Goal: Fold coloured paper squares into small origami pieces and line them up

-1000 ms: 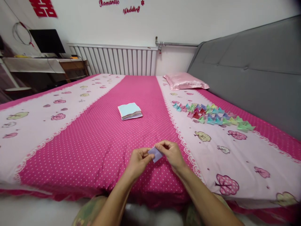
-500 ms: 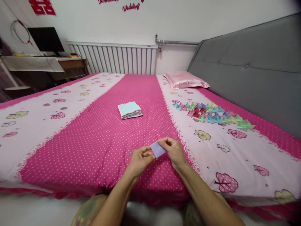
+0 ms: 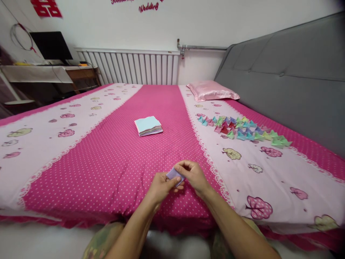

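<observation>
A small folded piece of purple paper [image 3: 174,173] is held between both hands above the near edge of the bed. My left hand [image 3: 161,187] is closed on it, the thumb lying across its face and the fingers beneath. At the upper right edge of the paper, my right hand [image 3: 194,176] pinches with thumb and forefinger. Further off on the pink bedspread lies a stack of square coloured paper [image 3: 148,125], light blue on top. Over to the right sit many folded paper boats [image 3: 242,131] in several colours, grouped in rows.
The bed's dotted pink bedspread [image 3: 107,158] spreads out under everything. A pink pillow [image 3: 211,90] rests at the far right against a grey headboard [image 3: 283,64]. Behind the bed are a white radiator [image 3: 129,66] and, at left, a desk with a monitor [image 3: 51,45].
The paper has moved slightly left and tilted. My left thumb now lies over its face, and my right hand has shifted left along its upper edge.
</observation>
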`<state>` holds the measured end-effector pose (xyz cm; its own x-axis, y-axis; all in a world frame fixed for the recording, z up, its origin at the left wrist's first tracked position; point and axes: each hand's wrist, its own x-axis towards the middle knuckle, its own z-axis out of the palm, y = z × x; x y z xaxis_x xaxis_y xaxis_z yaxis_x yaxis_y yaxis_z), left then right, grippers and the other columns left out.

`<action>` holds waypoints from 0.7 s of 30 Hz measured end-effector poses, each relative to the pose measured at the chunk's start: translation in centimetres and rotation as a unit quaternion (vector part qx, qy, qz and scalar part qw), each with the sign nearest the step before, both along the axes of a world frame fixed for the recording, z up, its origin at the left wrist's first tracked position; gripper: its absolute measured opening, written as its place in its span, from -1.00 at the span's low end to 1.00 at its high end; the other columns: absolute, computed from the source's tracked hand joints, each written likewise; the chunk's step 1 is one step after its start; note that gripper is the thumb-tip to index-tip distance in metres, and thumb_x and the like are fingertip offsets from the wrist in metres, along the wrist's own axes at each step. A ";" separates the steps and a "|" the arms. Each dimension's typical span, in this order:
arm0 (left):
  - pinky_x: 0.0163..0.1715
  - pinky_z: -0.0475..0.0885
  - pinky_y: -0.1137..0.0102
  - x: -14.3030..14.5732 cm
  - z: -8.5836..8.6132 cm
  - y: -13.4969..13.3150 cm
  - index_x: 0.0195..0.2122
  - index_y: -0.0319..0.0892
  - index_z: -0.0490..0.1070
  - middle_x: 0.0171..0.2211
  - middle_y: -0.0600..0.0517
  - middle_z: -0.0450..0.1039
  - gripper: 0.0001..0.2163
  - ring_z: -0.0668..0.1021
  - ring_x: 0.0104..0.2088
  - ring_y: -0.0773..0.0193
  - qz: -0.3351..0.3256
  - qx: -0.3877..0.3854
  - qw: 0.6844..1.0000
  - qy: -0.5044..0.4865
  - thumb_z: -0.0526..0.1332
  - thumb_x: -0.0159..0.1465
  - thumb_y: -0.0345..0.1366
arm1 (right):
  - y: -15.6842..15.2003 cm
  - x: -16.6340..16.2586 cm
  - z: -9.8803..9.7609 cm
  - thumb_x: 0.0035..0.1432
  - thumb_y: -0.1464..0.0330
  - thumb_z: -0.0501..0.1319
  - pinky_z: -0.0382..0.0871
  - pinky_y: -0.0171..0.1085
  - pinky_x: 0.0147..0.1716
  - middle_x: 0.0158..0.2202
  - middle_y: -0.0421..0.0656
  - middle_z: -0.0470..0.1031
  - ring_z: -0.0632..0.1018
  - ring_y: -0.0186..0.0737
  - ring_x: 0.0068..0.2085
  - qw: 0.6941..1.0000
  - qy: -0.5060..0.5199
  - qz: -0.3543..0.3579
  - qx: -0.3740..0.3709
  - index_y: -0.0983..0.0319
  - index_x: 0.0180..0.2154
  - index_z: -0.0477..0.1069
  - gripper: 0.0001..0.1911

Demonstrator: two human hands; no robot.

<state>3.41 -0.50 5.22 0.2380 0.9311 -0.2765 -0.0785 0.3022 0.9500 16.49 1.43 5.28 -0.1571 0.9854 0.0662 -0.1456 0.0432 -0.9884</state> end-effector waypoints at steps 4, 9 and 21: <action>-0.52 0.36 0.47 0.0 0.3 -0.1 -0.50 -0.34 0.50 -0.55 -0.08 0.51 -0.68 0.52 -0.55 0.31 0.011 0.017 1.000 -0.010 0.36 -0.12 -0.12 | -0.1 0.0 0.0 -0.10 0.21 0.29 0.21 -0.38 -0.55 -0.59 -0.24 0.38 0.35 -0.39 -0.56 0.999 -0.011 0.049 -0.001 0.30 -0.52 0.43 -0.74; -0.54 0.36 0.47 0.1 0.4 -0.1 -0.52 -0.32 0.49 -0.60 -0.05 0.50 -0.70 0.52 -0.58 0.31 0.019 0.012 1.000 0.008 0.37 -0.14 -0.15 | -0.1 -0.1 -0.1 -0.12 0.21 0.30 0.20 -0.37 -0.55 -0.62 -0.25 0.37 0.33 -0.38 -0.57 0.999 -0.030 0.030 0.008 0.29 -0.57 0.42 -0.74; -0.52 0.37 0.47 0.2 0.0 -0.3 -0.54 -0.31 0.46 -0.57 -0.06 0.52 -0.67 0.51 -0.60 0.36 -0.059 -0.016 0.998 0.016 0.35 -0.12 -0.09 | 0.3 0.5 -0.2 -0.13 0.21 0.30 0.16 -0.37 -0.56 -0.63 -0.27 0.34 0.31 -0.39 -0.57 1.000 -0.026 -0.007 -0.006 0.30 -0.57 0.41 -0.73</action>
